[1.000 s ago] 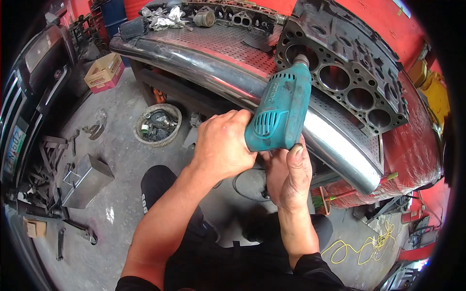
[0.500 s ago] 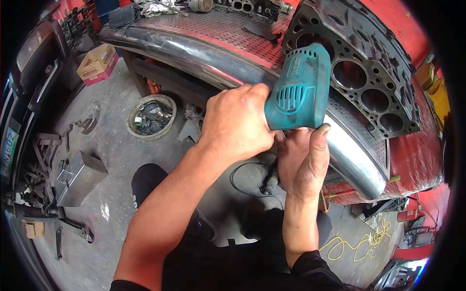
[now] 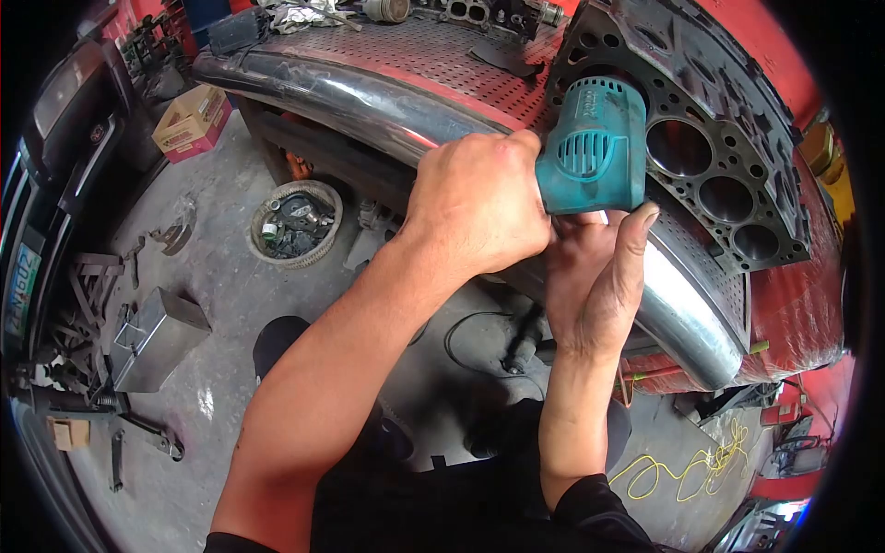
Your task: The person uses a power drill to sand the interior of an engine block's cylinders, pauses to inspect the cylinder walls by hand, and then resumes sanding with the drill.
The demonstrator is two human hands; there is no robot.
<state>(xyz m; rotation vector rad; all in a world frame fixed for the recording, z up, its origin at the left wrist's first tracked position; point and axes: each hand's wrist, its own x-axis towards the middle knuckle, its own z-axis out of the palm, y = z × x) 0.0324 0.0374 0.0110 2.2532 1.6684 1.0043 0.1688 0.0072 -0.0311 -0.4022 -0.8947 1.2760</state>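
A teal electric drill (image 3: pixel 595 147) points away from me into the near cylinder bore of a dark engine block (image 3: pixel 710 120). My left hand (image 3: pixel 479 203) is wrapped around the drill's rear and left side. My right hand (image 3: pixel 595 281) grips the handle from below, thumb up along the drill's right side. The drill's front end is hidden behind its body. The block lies on a perforated metal workbench (image 3: pixel 406 55) whose rounded shiny front edge (image 3: pixel 350 97) runs under my hands.
Engine parts and rags (image 3: pixel 304 14) lie at the bench's back. On the concrete floor: a round basket of small parts (image 3: pixel 295 223), a grey metal box (image 3: pixel 157 336), a cardboard box (image 3: pixel 194 120), a yellow cable (image 3: pixel 682 470). A dark vehicle front (image 3: pixel 46 184) stands at left.
Both hands have pushed the drill up and to the right, from the bench edge further over the block's near bore. The drill now points more steeply away from me.
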